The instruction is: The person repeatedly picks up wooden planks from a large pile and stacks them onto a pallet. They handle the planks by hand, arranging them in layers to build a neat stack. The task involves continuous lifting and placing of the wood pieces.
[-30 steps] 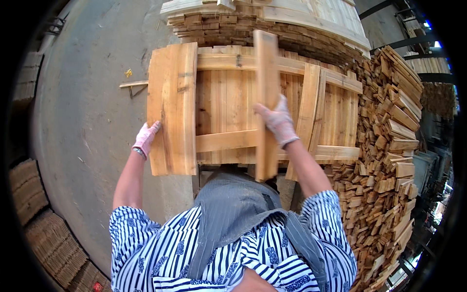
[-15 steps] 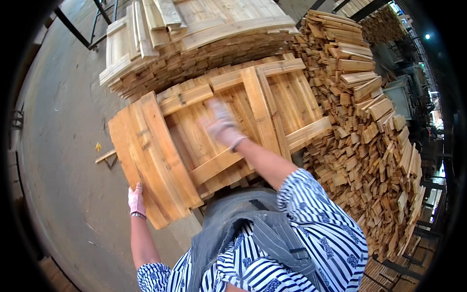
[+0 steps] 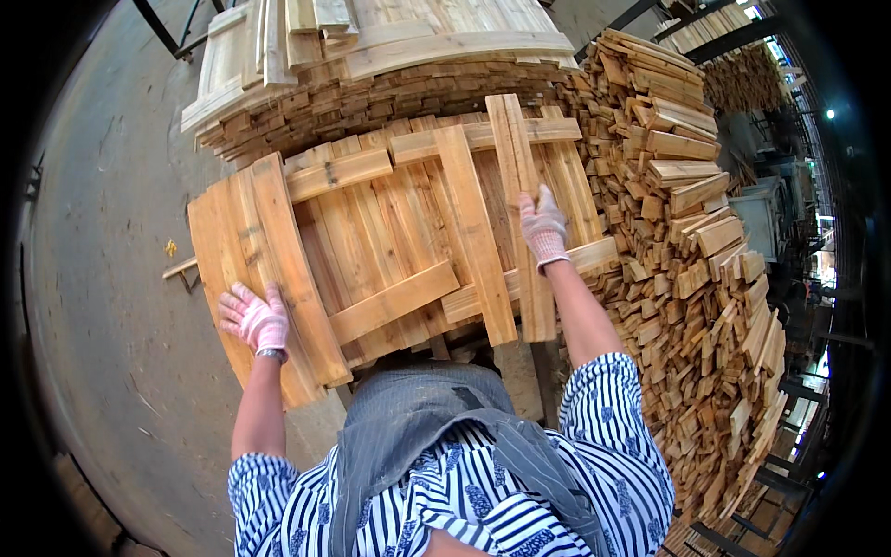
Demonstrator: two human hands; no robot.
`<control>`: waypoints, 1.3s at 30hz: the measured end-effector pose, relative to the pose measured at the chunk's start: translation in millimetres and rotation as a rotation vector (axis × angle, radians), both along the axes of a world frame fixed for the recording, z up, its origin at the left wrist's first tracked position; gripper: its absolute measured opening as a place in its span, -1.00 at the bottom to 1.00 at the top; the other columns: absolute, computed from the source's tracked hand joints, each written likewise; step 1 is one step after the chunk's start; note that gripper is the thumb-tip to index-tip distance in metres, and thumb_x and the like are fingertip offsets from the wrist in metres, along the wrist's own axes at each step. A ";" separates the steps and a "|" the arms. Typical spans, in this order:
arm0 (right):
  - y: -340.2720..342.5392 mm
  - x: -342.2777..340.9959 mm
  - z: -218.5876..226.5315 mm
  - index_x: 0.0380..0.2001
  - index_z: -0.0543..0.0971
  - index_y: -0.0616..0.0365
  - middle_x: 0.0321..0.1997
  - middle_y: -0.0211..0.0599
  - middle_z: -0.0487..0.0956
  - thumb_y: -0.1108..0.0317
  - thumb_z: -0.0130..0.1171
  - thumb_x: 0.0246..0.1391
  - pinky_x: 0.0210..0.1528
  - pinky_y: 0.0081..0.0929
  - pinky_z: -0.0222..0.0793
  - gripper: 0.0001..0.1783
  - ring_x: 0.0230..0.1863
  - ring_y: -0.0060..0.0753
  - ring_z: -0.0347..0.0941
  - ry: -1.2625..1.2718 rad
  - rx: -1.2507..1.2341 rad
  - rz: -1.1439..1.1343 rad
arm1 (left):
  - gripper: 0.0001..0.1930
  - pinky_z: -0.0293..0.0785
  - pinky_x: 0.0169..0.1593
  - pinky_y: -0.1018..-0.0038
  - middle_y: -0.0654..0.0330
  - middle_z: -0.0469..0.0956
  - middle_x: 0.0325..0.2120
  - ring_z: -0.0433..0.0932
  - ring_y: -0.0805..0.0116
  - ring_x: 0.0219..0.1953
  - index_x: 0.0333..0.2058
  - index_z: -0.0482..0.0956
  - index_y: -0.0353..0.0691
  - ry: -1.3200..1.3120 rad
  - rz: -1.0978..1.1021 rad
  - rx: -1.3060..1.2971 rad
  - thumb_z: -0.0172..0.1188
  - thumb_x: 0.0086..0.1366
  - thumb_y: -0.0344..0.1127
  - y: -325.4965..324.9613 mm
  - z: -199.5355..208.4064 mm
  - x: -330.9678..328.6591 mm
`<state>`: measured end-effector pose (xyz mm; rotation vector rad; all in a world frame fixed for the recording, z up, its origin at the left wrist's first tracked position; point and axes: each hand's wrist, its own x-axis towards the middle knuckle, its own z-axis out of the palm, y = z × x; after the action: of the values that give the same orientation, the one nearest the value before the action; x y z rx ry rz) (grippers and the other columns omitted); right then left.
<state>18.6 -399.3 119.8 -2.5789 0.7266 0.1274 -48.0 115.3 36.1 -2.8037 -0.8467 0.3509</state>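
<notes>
In pink and white gloves, both my hands are over bundled wooden boards. My left hand lies with fingers spread on the wide planks set crosswise at the left end. Toward the right end, my right hand is closed on a loose wooden plank, which lies crosswise and overhangs the near side. Just left of it rests another crosswise plank, untouched. Shorter slats run along the near and far sides.
A tall stack of pale boards stands beyond, with loose strips on top. On the right, a big heap of cut wood pieces adjoins the boards. Concrete floor stretches along the left. Dark metal bars stand at the far left.
My left hand has moved from the outer edge onto the top of the left planks. My right hand went right and took hold of a plank, which now lies farther right, apart from its neighbour.
</notes>
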 end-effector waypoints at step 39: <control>279.2 -0.2 -162.6 0.43 0.00 0.32 0.37 0.13 0.28 0.14 0.03 0.28 0.38 -0.25 0.21 -0.18 0.35 0.02 0.24 -0.027 1.144 0.099 | -0.12 -0.33 0.47 -0.16 -0.23 -0.07 0.46 -0.19 -0.23 0.51 0.44 -0.01 -0.35 -0.059 -0.044 -0.025 -0.26 0.42 0.29 -10.6 10.4 1.8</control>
<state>18.4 -120.1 -42.8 -1.5060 0.3336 0.4022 -46.2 104.7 46.5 -2.8636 -0.7962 0.2748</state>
